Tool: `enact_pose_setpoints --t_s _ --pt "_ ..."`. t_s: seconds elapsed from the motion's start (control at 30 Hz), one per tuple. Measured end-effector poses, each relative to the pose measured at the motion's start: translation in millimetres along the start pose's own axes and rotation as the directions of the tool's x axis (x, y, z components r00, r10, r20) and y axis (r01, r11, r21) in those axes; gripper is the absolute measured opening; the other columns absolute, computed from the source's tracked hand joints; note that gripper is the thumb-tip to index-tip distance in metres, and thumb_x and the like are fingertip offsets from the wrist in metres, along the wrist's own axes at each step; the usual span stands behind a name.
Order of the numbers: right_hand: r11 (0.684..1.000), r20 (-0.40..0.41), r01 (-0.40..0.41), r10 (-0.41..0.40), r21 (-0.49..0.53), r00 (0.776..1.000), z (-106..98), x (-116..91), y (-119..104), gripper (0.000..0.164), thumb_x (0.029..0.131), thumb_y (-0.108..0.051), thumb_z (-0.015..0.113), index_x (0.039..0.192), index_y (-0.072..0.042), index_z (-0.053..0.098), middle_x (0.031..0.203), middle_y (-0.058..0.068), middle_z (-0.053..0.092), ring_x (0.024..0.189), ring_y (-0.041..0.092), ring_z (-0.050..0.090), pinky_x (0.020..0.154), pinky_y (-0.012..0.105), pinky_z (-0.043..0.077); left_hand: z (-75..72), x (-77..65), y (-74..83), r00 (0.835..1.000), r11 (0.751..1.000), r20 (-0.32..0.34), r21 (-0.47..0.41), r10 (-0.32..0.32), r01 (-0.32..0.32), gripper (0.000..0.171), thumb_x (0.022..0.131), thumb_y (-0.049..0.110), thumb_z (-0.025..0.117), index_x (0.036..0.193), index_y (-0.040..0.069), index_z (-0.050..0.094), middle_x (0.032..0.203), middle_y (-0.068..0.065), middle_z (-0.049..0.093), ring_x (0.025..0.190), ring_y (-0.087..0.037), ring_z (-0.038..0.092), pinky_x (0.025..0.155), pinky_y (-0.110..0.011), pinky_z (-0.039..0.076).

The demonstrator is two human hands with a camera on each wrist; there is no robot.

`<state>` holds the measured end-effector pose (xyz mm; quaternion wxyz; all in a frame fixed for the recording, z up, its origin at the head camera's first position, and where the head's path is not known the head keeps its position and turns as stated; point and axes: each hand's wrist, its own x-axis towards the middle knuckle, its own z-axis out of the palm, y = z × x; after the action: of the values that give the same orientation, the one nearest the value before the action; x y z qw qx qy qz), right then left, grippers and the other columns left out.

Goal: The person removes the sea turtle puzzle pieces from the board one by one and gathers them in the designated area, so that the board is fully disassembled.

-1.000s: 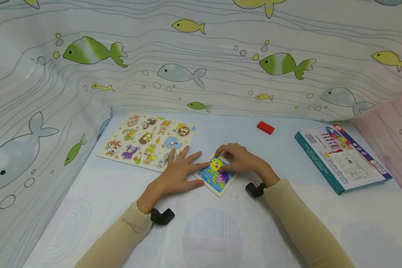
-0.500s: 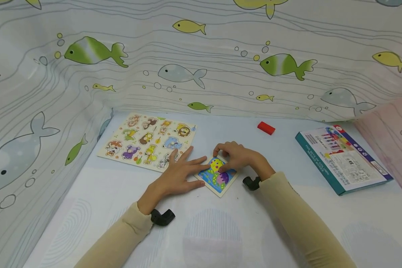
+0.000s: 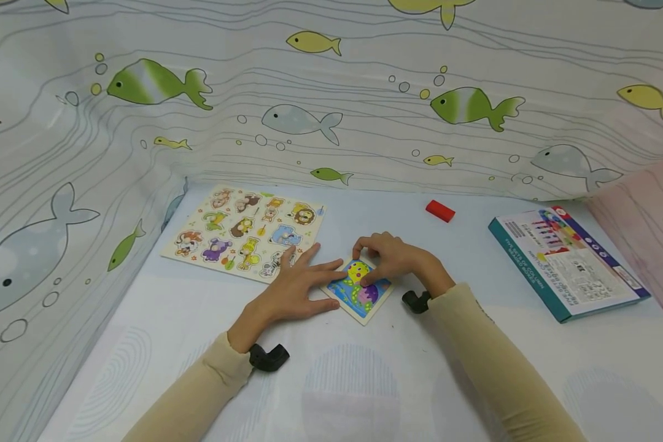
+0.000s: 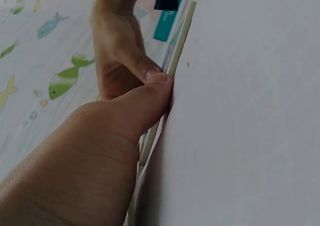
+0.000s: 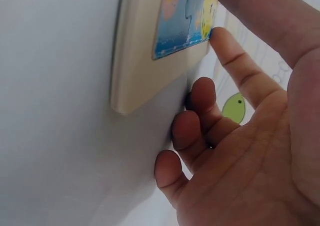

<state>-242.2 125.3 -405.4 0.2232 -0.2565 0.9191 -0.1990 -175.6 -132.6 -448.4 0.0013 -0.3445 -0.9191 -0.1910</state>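
A small jigsaw puzzle (image 3: 359, 298) with a yellow-headed, purple-shelled turtle on blue lies in a pale tray near the middle of the head view. Along its left edge my left hand (image 3: 290, 285) is spread, index finger and thumb touching the border. My right hand (image 3: 395, 258) bends over the upper corner. Its thumb (image 5: 245, 3) rests on the picture beside the yellow piece (image 5: 206, 15), and its index finger (image 5: 227, 48) touches the picture's edge. Whether they pinch that piece or only press it, I cannot tell. The other right fingers curl beside the tray.
A larger animal puzzle board (image 3: 188, 256) lies just behind my left hand, under some of its fingertips. Farther back is a red block (image 3: 440, 210). A flat box with a teal side (image 3: 527, 270) lies to the right. A fish-patterned sheet (image 3: 364, 92) rises behind.
My right wrist and sleeve have shifted slightly left and up. The fingers and the turtle puzzle look almost the same.
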Motion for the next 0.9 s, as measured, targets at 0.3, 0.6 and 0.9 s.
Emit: enact_pose_setpoints --t_s 0.3,0.6,0.9 --pt "0.998 0.038 -0.046 0.045 0.050 0.998 -2.6 3.8 -2.4 0.043 0.079 -0.033 0.088 0.113 -0.030 0.062 0.119 0.004 0.059 0.118 0.027 0.045 0.098 0.047 0.044 -0.1 0.7 1.4 0.999 0.999 0.026 -0.011 -0.034 0.034 0.059 0.091 0.065 0.062 0.143 0.038 0.057 0.158 0.015 0.044 0.158 -0.039 0.019 0.119 -0.069 -0.002" --pt "0.993 0.082 -0.062 0.054 0.097 0.995 -5.9 9.2 -6.1 0.044 0.077 -0.029 0.089 0.110 -0.025 0.059 0.111 0.005 0.055 0.114 0.025 0.044 0.091 0.042 0.044 0.1 1.3 1.3 0.999 0.999 0.024 -0.012 -0.039 0.039 0.059 0.091 0.066 0.061 0.144 0.039 0.057 0.158 0.015 0.044 0.158 -0.038 0.019 0.119 -0.069 -0.003" --pt "0.989 0.037 0.036 -0.042 0.141 0.998 -2.4 2.6 -7.9 0.047 0.078 -0.020 0.089 0.111 -0.015 0.056 0.108 0.004 0.056 0.110 0.022 0.047 0.100 0.037 0.047 -0.2 2.5 0.9 0.999 0.999 0.024 -0.020 -0.031 0.032 0.059 0.091 0.065 0.062 0.143 0.038 0.058 0.158 0.014 0.045 0.157 -0.039 0.020 0.119 -0.069 -0.002"
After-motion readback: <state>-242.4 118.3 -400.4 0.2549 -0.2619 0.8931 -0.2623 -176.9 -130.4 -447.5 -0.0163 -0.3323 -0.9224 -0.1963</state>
